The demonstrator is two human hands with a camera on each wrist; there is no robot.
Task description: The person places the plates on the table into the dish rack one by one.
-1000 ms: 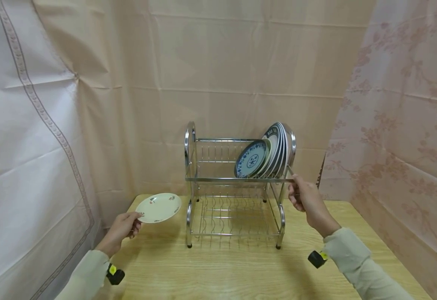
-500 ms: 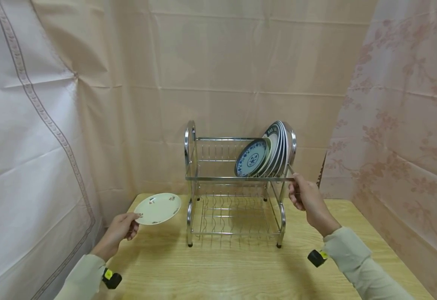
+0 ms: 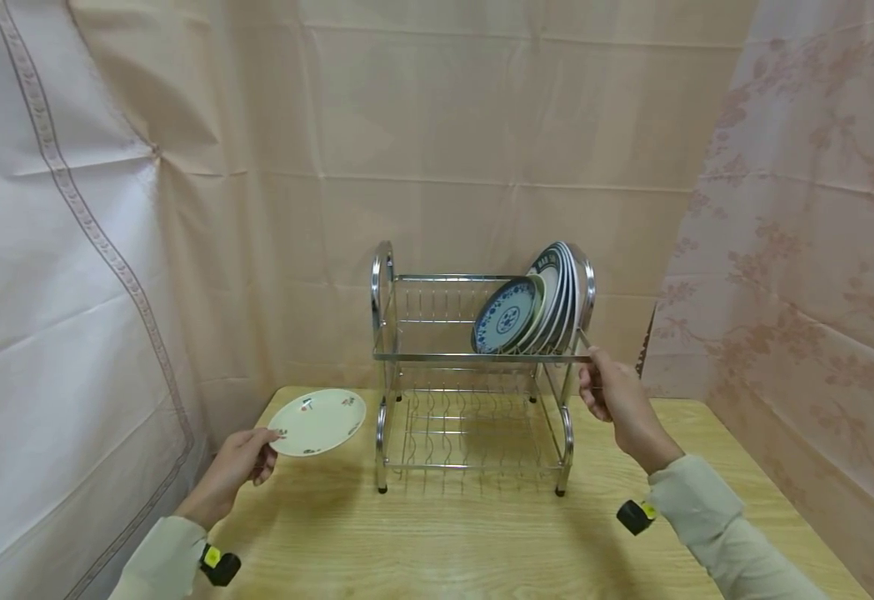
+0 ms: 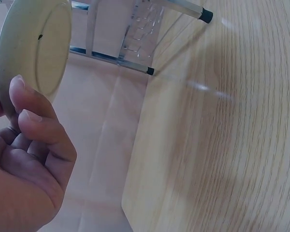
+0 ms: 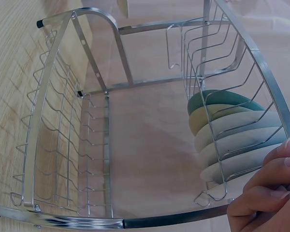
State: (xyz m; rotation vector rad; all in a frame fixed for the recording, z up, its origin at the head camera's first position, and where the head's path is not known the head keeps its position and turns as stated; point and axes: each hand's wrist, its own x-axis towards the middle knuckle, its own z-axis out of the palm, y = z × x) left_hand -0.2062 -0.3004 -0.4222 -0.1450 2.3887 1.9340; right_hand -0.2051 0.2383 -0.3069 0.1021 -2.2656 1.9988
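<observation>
My left hand pinches the near-left rim of a cream plate with small floral marks, thumb on top. The plate is held above the table, left of the two-tier metal dish rack. In the left wrist view its underside shows, with fingers bent beneath the rim. My right hand grips the front right corner of the rack's upper tier. Several plates lean at the right end of that tier, a blue-patterned plate foremost. In the right wrist view, fingers curl by the rack's rail.
The rack's lower tier is a wire basket without plates. Rack and hands are over a wooden table. Behind hangs a beige curtain, with a white cloth at left and a floral cloth at right.
My left hand has drawn slightly left and toward me, and the cream plate has tipped to show more of its face. The right hand stays at the rack's corner.
</observation>
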